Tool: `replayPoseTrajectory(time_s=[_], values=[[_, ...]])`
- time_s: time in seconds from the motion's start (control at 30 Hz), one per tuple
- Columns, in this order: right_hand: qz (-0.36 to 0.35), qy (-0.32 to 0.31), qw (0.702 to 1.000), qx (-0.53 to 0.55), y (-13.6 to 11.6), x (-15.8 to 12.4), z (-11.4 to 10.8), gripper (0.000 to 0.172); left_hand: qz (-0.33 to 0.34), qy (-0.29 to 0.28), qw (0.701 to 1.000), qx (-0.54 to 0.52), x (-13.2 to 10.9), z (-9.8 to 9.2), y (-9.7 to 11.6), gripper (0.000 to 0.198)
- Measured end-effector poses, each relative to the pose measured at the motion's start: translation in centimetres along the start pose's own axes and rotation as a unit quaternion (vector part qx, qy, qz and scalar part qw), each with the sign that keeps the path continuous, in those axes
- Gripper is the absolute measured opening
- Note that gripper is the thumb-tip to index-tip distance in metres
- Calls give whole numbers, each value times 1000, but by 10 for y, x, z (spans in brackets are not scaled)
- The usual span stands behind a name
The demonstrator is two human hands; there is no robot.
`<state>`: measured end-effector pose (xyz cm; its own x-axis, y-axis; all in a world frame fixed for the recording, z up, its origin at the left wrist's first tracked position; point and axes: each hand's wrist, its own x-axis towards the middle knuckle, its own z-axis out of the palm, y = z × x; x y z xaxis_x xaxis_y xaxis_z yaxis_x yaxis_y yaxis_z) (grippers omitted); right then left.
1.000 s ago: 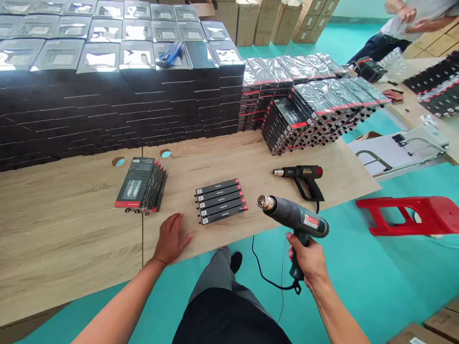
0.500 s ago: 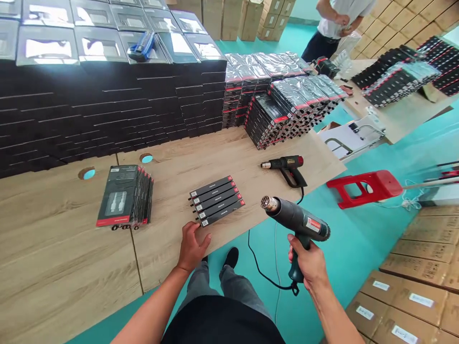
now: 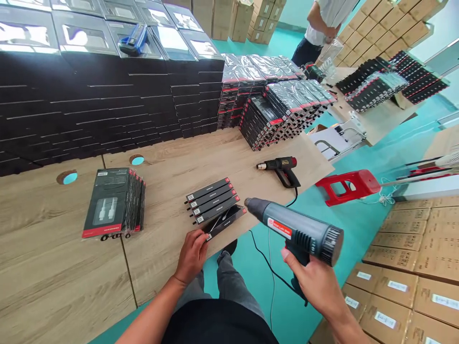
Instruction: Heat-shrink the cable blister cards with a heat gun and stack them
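My right hand grips the handle of a dark green heat gun, its nozzle pointing left toward a row of boxes. My left hand has its fingers closed on the left end of a slim black retail box, the nearest in the row. That box tilts away from its neighbours, leaving a gap at its side. Behind it, several similar black boxes stand on edge, side by side, with red corner marks and white code labels. Beyond them a second heat gun lies on the wooden table.
Wrapped cable packs lean together at left. High piles of black boxes and film-wrapped packs line the back. A blue tool lies on top. Right of the table are a red stool and cartons. A person stands behind.
My left hand has taken the nearest box by its end and tilted it toward me, away from the row. The heat gun has come closer to the boxes and turned its nozzle further left.
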<state>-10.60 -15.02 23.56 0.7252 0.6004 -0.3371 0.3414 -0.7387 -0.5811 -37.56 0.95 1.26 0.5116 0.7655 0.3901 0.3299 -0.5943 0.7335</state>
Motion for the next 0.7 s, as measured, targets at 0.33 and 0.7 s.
replayPoseTrajectory(time_s=[0.33, 0.7], values=[[-71, -98, 992, 33, -34, -15, 37, 51, -56, -3, 998, 4, -25, -6, 15, 37], [-98, -105, 989, -16, -40, -11, 41, 45, -112, 16, 994, -10, -24, 12, 1, 27]])
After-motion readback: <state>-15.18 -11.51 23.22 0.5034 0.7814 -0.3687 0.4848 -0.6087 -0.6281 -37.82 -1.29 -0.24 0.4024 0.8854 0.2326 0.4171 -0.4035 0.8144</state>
